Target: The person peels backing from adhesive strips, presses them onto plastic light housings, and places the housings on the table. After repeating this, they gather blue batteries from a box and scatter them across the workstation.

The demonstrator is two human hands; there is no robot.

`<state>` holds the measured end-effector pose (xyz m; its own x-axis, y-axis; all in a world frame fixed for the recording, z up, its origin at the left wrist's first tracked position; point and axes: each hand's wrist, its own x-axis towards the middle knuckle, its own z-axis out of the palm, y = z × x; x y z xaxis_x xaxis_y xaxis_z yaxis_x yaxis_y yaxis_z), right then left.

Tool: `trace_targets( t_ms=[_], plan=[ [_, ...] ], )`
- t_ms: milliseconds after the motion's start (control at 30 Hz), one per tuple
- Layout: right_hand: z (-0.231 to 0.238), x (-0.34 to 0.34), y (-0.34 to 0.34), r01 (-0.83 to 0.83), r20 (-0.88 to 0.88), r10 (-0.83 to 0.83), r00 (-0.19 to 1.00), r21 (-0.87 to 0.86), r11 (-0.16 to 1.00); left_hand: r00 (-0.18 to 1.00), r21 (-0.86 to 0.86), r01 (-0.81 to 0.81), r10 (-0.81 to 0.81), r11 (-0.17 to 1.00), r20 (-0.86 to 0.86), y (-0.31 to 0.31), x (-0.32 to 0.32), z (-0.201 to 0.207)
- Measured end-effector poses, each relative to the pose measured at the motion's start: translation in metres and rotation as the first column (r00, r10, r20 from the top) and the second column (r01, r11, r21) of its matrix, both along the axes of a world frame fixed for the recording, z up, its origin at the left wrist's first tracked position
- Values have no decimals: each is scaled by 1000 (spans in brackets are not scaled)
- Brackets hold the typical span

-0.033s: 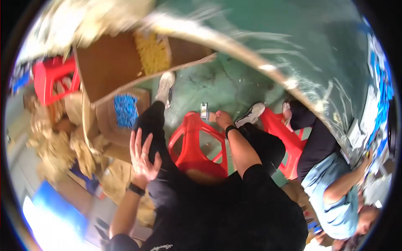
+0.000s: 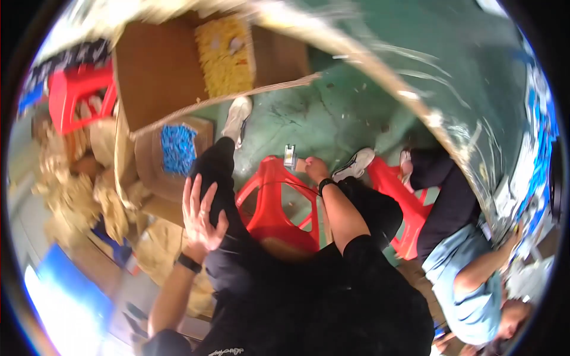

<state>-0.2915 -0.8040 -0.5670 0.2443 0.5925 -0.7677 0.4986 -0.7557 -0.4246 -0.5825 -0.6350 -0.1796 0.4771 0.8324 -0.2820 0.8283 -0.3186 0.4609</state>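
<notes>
My left hand point(image 2: 202, 215) is open over my left thigh, palm partly showing, thumb and fingers apart, with nothing in it. My right hand point(image 2: 316, 169) is closed on a small tool point(image 2: 290, 157) with a silvery, bracket-like metal head and a tan block behind it. I cannot make out its exact kind. The tool is held above the green floor, just beyond the red plastic stool point(image 2: 270, 204) between my legs. My fingers hide the rest of its handle.
A large cardboard box point(image 2: 157, 77) holding many small yellow pieces point(image 2: 225, 56) stands ahead left. Beside it is a smaller container of blue pieces point(image 2: 178, 148). Brown wrapping point(image 2: 68, 199) lies left. A co-worker point(image 2: 469, 279) sits close on my right near another red stool point(image 2: 401, 207).
The view has shifted slightly, so the large box and the yellow pieces sit a little differently and look sharper. Both hands keep nearly the same pose, and the right still holds the tool.
</notes>
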Motion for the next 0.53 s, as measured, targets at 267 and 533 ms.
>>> trace_targets(
  t_ms=[267, 533],
  plan=[
    [-17, -13, 29, -279, -61, 275, 960, -88, 956, 979, 1, -164, 163, 986, 120, -7, -36, -10],
    [-106, -2, 20, -308, -147, 292, 945, -97, 947, 931, -87, -283, 295, 955, 215, -32, -66, -34]
  ],
)
